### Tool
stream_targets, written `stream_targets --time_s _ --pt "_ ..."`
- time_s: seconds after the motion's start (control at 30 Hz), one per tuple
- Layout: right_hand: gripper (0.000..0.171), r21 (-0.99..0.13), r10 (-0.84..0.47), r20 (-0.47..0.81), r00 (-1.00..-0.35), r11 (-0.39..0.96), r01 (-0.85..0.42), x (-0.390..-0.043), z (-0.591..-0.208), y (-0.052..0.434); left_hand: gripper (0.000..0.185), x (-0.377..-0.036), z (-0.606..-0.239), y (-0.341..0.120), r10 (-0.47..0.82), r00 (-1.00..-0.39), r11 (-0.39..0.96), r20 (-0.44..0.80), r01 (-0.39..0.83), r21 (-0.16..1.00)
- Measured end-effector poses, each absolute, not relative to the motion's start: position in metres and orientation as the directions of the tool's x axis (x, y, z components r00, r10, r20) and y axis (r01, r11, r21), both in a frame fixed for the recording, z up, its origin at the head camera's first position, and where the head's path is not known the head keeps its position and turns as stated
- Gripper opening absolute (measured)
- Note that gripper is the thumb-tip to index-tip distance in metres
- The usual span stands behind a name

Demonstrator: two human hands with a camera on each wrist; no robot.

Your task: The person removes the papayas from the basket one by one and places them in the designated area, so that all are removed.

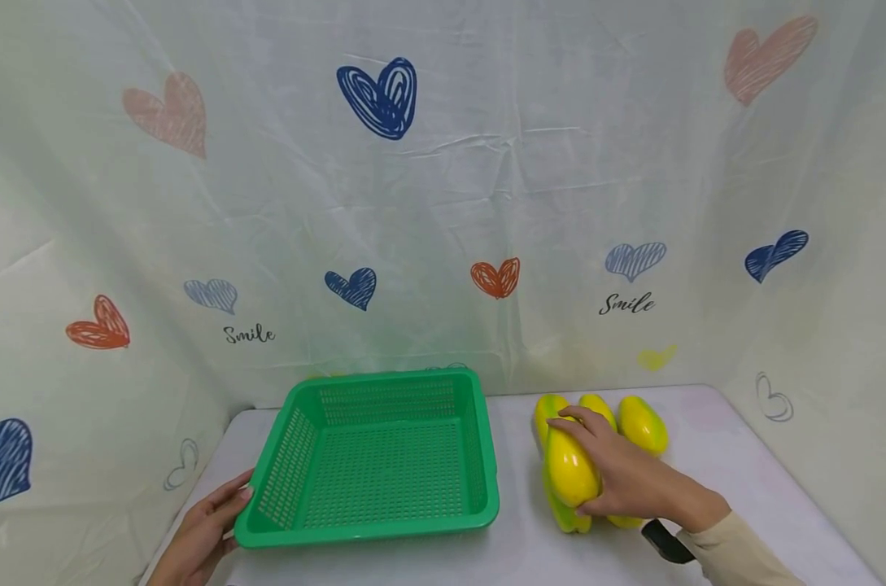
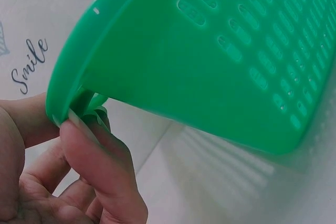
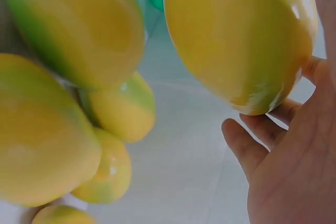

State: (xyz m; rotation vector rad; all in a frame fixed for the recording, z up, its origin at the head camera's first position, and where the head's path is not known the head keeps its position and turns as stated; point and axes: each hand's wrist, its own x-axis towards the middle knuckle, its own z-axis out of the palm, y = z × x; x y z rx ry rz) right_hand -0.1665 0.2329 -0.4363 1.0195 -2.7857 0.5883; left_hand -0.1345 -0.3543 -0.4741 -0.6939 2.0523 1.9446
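L thumb under basket rim

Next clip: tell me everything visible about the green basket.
The green basket is a shallow rectangular tray of glossy plastic, with slotted perforations across its floor and sloping walls and a smooth rolled rim. It is empty and sits upright on the white table, left of a cluster of yellow-green fruits and apart from them. The left hand pinches its near-left corner rim; in the left wrist view the thumb presses the rim's edge. The right hand does not touch it.
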Motion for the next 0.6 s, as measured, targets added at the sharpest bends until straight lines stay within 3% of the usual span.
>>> stream_targets --time_s 0.43,0.6 --pt "0.109 -0.33 -0.56 0.285 -0.778 0.705 -0.628 -0.161 -0.444 0.253 0.072 -0.132 -0.473 -0.352 -0.176 -0.873 0.018 -0.454 -0.464 0.885" --pt "0.108 -0.377 -0.532 0.249 -0.809 0.717 -0.587 -0.158 -0.445 0.261 0.071 -0.132 -0.474 -0.351 -0.175 -0.879 0.018 -0.444 -0.454 0.891"
